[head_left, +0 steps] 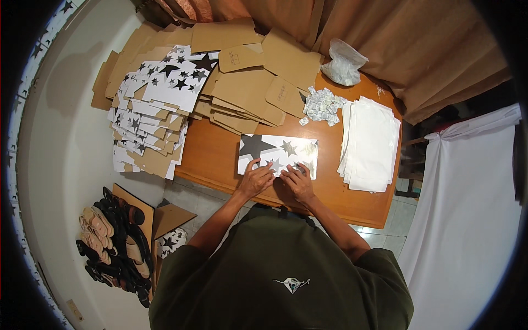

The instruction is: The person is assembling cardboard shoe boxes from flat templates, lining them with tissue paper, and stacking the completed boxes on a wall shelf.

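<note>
A shoebox (279, 148), white with black, grey and shiny gold-grey stars, lies with its lid down on the wooden table in front of me. My left hand (257, 179) grips the near edge left of the middle, its fingers curled over the lid. To the right of it, my right hand (297, 182) holds the same edge, fingers bent on the lid's top. The two thumbs point toward each other a short way apart. What is inside the box is hidden.
Flat star-printed box blanks (157, 104) and brown cardboard pieces (242, 91) are stacked at the back left. Small white packets (323, 106), a plastic bag (344, 63) and white paper sheets (371, 146) lie to the right. Sandals and shoes (118, 236) are piled at lower left.
</note>
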Tool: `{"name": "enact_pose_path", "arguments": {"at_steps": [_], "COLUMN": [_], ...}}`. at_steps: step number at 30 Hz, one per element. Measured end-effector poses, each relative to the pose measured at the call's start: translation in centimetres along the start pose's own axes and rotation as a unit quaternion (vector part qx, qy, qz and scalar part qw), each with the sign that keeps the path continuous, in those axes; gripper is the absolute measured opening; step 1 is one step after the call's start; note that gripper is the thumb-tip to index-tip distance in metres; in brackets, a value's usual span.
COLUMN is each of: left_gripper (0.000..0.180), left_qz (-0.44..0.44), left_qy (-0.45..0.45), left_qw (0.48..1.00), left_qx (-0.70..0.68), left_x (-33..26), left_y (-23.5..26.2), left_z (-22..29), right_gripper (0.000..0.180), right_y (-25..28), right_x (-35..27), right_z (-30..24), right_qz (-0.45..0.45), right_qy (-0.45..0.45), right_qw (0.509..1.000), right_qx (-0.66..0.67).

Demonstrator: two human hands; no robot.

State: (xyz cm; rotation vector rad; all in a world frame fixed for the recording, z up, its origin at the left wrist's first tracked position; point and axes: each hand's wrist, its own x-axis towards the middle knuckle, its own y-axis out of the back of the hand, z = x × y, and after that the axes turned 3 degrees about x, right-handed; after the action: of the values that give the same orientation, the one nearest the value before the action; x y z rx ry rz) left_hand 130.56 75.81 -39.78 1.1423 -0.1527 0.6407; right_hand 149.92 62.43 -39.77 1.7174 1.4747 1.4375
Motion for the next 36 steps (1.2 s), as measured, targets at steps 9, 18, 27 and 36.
{"name": "enact_pose_path", "arguments": {"at_steps": [9,18,27,36], "left_gripper": [0.013,0.020,0.037,0.102], "left_qz": [0.006,0.019,0.091,0.201], "left_qy": [-0.008,0.111,0.522,0.507], "left_qw": [0.999,0.993,0.828,0.829], "left_qx": [0.045,0.034,-0.183,-0.123], "left_x": [0.0,4.0,2.7,2.3], "left_y": [0.5,1.2,-8.0,-12.5], "left_z": [0.9,7.6,17.7,22.6], "right_gripper": [0.029,0.037,0.048,0.048], "right_y": [0.9,6.5,3.6,5.3], "right_x": [0.3,1.9,2.2,0.4], "right_z": [-0.1,8.9,15.8,13.5], "right_qz": [-0.031,0.085,-0.048,-0.078], "right_qy": [-0.009,-0.234,-0.295,-0.226], "right_qw": [0.999,0.947,0.826,0.781], "right_qx": [-0.024,0.205,0.477,0.576]}}
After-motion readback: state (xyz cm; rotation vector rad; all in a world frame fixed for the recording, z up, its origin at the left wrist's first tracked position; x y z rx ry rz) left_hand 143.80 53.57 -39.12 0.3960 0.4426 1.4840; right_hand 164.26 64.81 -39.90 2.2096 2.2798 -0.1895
